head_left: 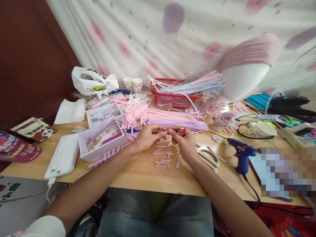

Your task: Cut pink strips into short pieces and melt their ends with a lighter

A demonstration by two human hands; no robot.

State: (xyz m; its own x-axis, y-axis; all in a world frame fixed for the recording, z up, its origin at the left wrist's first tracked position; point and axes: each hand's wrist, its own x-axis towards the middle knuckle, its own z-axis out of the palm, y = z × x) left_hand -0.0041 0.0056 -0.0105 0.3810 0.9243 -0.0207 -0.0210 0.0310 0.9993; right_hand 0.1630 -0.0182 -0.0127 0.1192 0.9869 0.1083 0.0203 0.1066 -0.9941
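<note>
One worktop (153, 179) is crossing mid-frame below a floral curtain (148, 36); right hand (184, 141) is clasping a lighter (182, 132), long axis mostly hidden; left hand (149, 136) is pinching closed, contents unclear.

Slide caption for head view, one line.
Left hand and right hand close together near short pink pieces, the right holding an apparent red lighter; blue glue gun at right.

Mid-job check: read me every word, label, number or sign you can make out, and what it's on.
"Me", later letters unclear: shiny magenta container.
Too small or blurred:
brown-and-cream panda-printed packet;
red plastic lighter in the right hand;
red-printed white paper cups;
black-printed white plastic bag;
pale grey panel with dark characters.
No readable numbers.
</note>
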